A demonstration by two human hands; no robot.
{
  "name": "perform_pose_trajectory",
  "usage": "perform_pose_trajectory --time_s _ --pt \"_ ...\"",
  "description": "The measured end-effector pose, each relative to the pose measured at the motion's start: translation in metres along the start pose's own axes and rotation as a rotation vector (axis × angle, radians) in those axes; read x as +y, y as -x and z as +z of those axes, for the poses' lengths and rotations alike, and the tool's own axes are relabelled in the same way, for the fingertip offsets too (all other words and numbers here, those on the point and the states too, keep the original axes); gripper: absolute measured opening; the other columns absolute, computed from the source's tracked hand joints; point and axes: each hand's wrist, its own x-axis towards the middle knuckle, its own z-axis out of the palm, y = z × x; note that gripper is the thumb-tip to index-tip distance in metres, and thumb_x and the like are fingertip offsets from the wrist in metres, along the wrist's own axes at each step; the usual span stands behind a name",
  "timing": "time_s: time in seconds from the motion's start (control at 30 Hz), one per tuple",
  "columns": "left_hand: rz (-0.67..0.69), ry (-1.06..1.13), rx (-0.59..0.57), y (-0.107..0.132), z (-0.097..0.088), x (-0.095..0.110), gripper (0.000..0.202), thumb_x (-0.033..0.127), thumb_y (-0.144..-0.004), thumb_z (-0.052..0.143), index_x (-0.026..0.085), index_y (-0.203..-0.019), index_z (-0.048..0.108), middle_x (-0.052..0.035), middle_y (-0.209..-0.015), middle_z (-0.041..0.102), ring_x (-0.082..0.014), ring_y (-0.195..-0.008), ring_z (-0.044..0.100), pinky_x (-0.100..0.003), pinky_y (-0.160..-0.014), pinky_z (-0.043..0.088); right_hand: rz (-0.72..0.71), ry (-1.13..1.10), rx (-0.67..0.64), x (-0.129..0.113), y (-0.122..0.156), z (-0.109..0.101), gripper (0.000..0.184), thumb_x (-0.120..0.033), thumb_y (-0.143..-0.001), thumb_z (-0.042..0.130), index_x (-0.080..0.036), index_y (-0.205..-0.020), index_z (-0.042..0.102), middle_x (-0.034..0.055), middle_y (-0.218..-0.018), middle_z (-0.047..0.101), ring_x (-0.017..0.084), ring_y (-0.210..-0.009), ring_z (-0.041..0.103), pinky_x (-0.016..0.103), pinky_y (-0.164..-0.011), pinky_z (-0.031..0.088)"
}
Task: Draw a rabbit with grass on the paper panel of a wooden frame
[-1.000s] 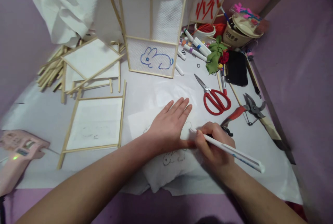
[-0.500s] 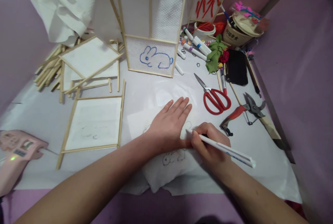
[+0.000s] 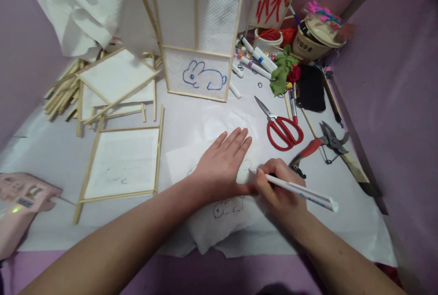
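Observation:
My left hand (image 3: pixel 222 163) lies flat with fingers stretched out, pressing down a white tissue sheet (image 3: pixel 219 222) that bears a faint pencil rabbit outline. My right hand (image 3: pixel 278 190) is closed around a white marker pen (image 3: pixel 301 192), its tip touching the sheet just right of my left thumb. An upright wooden frame panel (image 3: pixel 198 39) behind shows a blue rabbit drawing (image 3: pixel 203 76).
Red scissors (image 3: pixel 282 128) and red-handled pruning shears (image 3: pixel 320 144) lie to the right. Flat wooden frames (image 3: pixel 123 162) and loose sticks (image 3: pixel 63 96) are at left. A pink glue gun (image 3: pixel 18 203) sits at far left. Markers (image 3: pixel 256 62), a black phone (image 3: pixel 311 87) and a paper cup (image 3: pixel 313 41) stand behind.
My right hand has shifted the pen slightly along the sheet, its rear end swinging a little. My left hand has stayed flat in place.

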Motion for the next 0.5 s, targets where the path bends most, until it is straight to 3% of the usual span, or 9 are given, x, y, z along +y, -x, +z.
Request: perform_pose_trajectory --time_s 0.2,0.5 --pt "0.001 -0.008 0.009 0.0005 0.0009 0.0004 0.105 0.072 -0.084 0.060 0.006 -0.158 0.024 -0.0161 -0.169 0.013 -0.0278 -0.158 0.008 -0.046 -0.128 0.007 0.051 -0.021 0.014 -0.0017 0.0009 -0.0006 0.019 -0.022 -0.093 0.056 -0.022 -0.075 0.050 -0.0042 -0.063 0.058 0.012 -0.055 0.053 0.027 -0.056 0.041" --pt "-0.006 -0.002 -0.025 -0.0005 -0.0029 0.0013 0.097 0.064 -0.088 0.056 0.006 -0.158 0.024 -0.0154 -0.169 0.010 -0.0274 -0.158 0.006 -0.046 -0.128 0.006 -0.003 -0.114 0.020 -0.0022 0.0035 0.0054 0.019 -0.025 -0.096 0.056 -0.023 -0.077 0.052 -0.0025 -0.067 0.062 0.013 -0.059 0.057 0.027 -0.057 0.043"
